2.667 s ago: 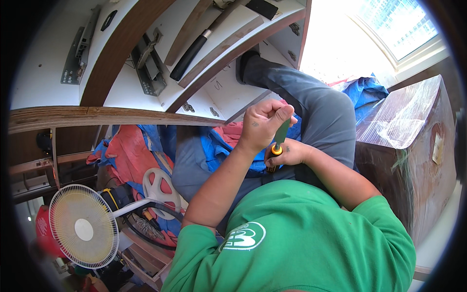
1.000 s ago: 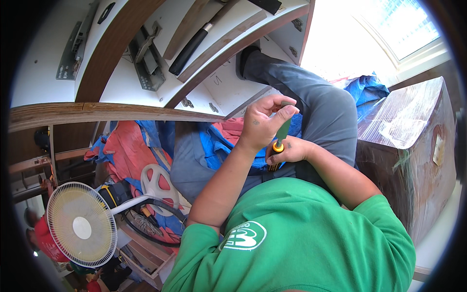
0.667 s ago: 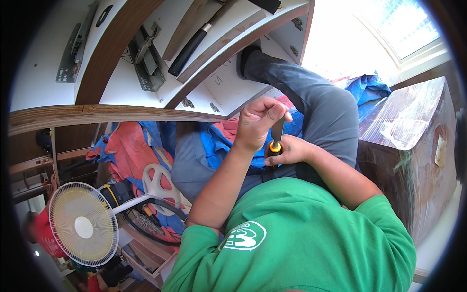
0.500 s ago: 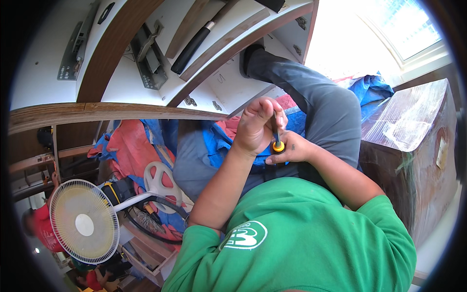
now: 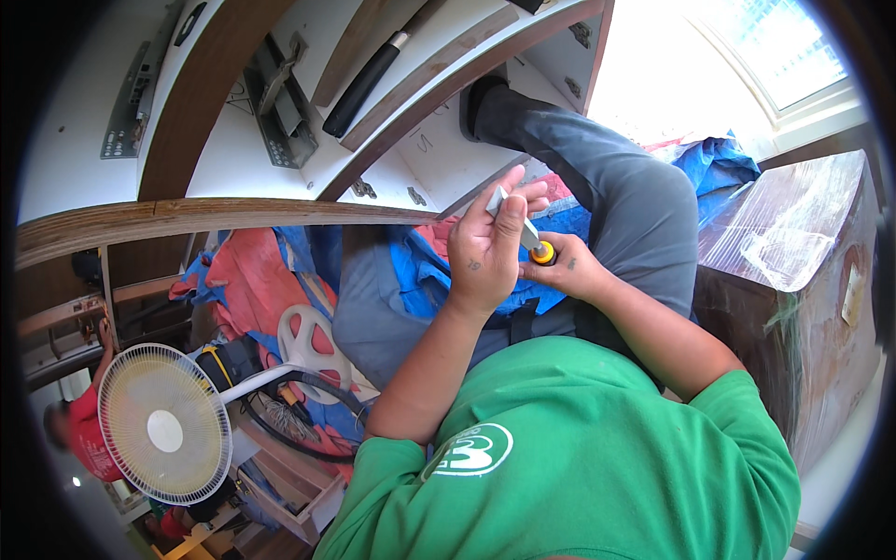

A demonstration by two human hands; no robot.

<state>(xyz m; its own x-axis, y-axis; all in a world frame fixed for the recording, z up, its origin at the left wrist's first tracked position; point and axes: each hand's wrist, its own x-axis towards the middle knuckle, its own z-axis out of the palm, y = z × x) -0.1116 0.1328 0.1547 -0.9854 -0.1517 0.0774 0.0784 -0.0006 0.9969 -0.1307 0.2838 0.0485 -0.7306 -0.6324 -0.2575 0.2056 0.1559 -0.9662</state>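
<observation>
A chisel (image 5: 530, 235) with a flat metal blade and a yellow and black handle is held over my lap. My right hand (image 5: 574, 268) is closed round its handle. Higher up, my left hand (image 5: 485, 245) has its thumb against the blade near the tip, with the fingers stretched out behind. The blade slants up and leftward between the two hands. Part of the handle is hidden in my right palm.
An opened wooden cabinet (image 5: 224, 213) with metal slides and hinges spans the top. Inside lies a long tool with a black grip (image 5: 364, 93). A white fan (image 5: 164, 431) stands left, near a person in red (image 5: 86, 434). A plastic-wrapped box (image 5: 784, 229) is at right.
My left hand has turned, so its thumb now lies along the blade. The chisel has tilted, showing its flat blade, and my right hand has risen slightly.
</observation>
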